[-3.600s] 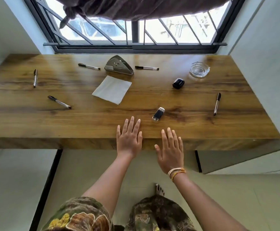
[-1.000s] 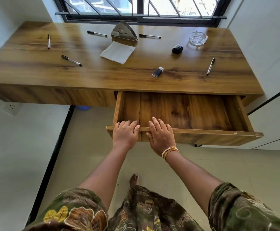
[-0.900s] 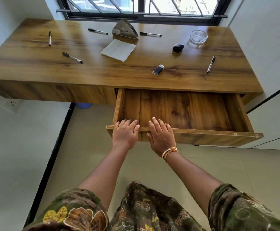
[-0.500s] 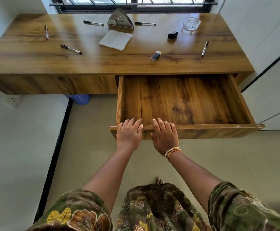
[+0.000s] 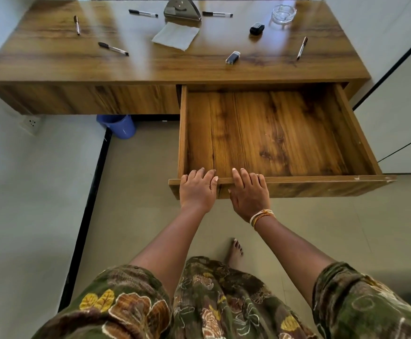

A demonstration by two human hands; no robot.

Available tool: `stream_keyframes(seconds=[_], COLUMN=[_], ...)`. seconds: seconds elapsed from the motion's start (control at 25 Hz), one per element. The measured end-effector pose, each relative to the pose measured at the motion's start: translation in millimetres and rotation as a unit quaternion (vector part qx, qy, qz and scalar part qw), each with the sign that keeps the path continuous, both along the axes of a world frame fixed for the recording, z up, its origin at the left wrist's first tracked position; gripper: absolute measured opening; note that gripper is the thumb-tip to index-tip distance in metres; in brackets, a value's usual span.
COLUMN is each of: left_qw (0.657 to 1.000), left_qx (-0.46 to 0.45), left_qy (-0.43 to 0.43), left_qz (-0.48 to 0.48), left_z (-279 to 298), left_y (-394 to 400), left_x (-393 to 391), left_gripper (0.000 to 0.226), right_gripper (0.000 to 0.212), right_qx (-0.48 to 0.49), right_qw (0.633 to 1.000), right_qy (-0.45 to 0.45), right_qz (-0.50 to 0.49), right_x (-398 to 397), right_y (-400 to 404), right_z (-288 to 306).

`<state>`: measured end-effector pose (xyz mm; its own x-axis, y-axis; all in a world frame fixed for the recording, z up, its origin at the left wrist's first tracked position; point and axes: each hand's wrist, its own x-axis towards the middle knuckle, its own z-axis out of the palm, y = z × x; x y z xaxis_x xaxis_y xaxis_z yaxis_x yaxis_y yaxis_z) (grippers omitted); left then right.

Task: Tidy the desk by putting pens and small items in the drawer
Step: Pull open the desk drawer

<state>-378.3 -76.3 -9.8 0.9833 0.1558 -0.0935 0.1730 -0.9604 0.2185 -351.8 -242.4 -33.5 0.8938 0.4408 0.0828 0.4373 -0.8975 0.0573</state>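
The wooden drawer (image 5: 297,185) stands pulled far out from under the desk (image 5: 52,67), and nothing lies inside it. My left hand (image 5: 197,189) and my right hand (image 5: 249,192) sit side by side on the left part of its front panel, fingers hooked over the top edge. Several pens lie on the desk: one at the far left (image 5: 77,24), one left of middle (image 5: 113,48), two at the back (image 5: 143,13) (image 5: 217,14), one at the right (image 5: 301,47). A small silver-and-black item (image 5: 232,57) and a small black item (image 5: 256,28) also lie there.
A white napkin (image 5: 176,36) lies in front of a metal napkin holder (image 5: 182,8). A glass ashtray (image 5: 282,13) stands at the back right. A blue bin (image 5: 118,125) is on the floor under the desk. A white wall closes the right side.
Both hands went from the desk edge to the drawer front and pulled the drawer out; over the last second it slid further out towards me.
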Motion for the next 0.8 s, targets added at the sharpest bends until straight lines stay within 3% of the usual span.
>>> stream_keyframes(seconds=[0.48, 0.8], left_qw=[0.996, 0.999], left_qx=[-0.039, 0.029], left_qy=[0.071, -0.015], left_qz=[-0.033, -0.025], left_z=[13.1, 48.1], left_y=[7.4, 48.2], left_x=[-5.2, 32.4], left_gripper=[0.050, 0.054], right_gripper=[0.060, 0.068], right_qx=[0.011, 0.038], right_qw=[0.999, 0.997], right_qy=[0.043, 0.069], right_qz=[-0.011, 0.020], right_x=[-6.8, 72.5], right_y=[4.5, 55.7], right_z=[15.1, 63.4])
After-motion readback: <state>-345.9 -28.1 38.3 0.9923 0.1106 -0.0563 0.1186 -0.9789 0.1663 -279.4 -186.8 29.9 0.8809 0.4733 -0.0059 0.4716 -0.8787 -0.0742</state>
